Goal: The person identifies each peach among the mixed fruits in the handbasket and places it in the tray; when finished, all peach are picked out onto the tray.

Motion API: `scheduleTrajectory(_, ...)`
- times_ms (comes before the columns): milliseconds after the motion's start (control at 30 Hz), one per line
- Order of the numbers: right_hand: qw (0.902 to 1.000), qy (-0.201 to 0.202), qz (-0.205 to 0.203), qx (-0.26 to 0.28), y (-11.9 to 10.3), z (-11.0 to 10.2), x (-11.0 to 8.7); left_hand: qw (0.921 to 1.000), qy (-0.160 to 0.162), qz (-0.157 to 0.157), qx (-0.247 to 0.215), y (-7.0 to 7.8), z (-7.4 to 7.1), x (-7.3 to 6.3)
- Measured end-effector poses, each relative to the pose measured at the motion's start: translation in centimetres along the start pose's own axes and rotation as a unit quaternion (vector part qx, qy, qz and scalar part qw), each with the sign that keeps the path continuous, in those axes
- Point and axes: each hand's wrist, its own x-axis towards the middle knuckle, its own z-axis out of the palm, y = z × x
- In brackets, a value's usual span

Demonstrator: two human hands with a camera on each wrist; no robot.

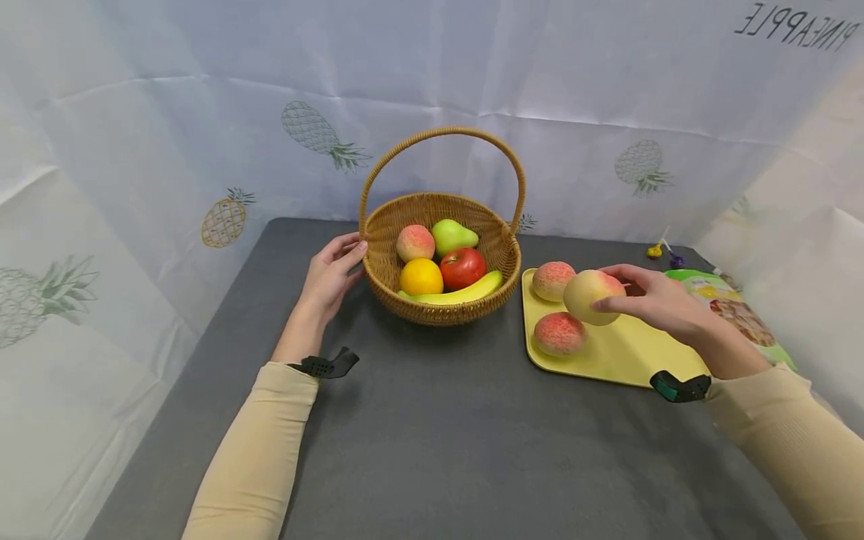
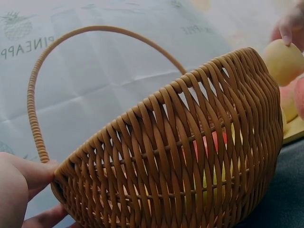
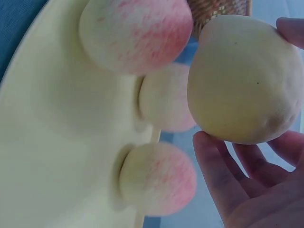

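Observation:
My left hand point(image 1: 329, 274) grips the left rim of a wicker basket point(image 1: 442, 313), its thumb at the foot of the tall handle. Inside the basket lie a peach point(image 1: 415, 244), a green pear point(image 1: 454, 236), a red apple point(image 1: 463, 268), an orange point(image 1: 421, 277) and a banana point(image 1: 459, 292). Over the yellow tray point(image 1: 631, 349), my right hand point(image 1: 651, 300) holds a pale peach point(image 3: 244, 80) between thumb and fingers. Three other peaches show in the right wrist view: a large one point(image 3: 135, 35), a middle one point(image 3: 166, 97) and a lower one point(image 3: 159, 178).
A green printed bag point(image 1: 739, 311) lies at the tray's right end. Behind it are small yellow point(image 1: 654, 251) and purple point(image 1: 677, 261) wrapped items. White cloth printed with pineapples point(image 1: 310, 127) hangs along the back and sides of the grey table point(image 1: 432, 450).

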Motion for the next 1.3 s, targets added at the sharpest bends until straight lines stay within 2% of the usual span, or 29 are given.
scheduleTrajectory(200,0.9999,-0.001,0.000,0.014,1.8,-0.2,0.0,0.9999,0.005,0.002,0.012,0.1,-0.6,-0.1)
scheduleTrajectory(467,0.9964,0.001,-0.067,0.052,4.2,0.0,-0.7,0.9999,0.003,0.006,0.011,0.2,-0.5,-0.1)
scheduleTrajectory(633,0.9967,-0.017,-0.036,0.070,5.3,0.3,-1.4,0.9999,0.000,0.007,0.011,0.2,-0.3,-0.1)
scheduleTrajectory(733,0.9978,-0.020,-0.015,0.061,5.7,0.4,-1.8,0.9999,-0.002,0.007,0.009,0.1,-0.2,0.0)
scheduleTrajectory(1000,0.9985,-0.029,-0.008,0.046,6.7,1.0,-2.2,1.0000,-0.005,0.005,0.006,0.2,-0.3,-0.1)
scheduleTrajectory(1300,0.9960,-0.037,-0.008,0.081,7.8,1.8,-2.7,1.0000,-0.005,-0.001,0.002,-0.1,-0.3,-0.2)
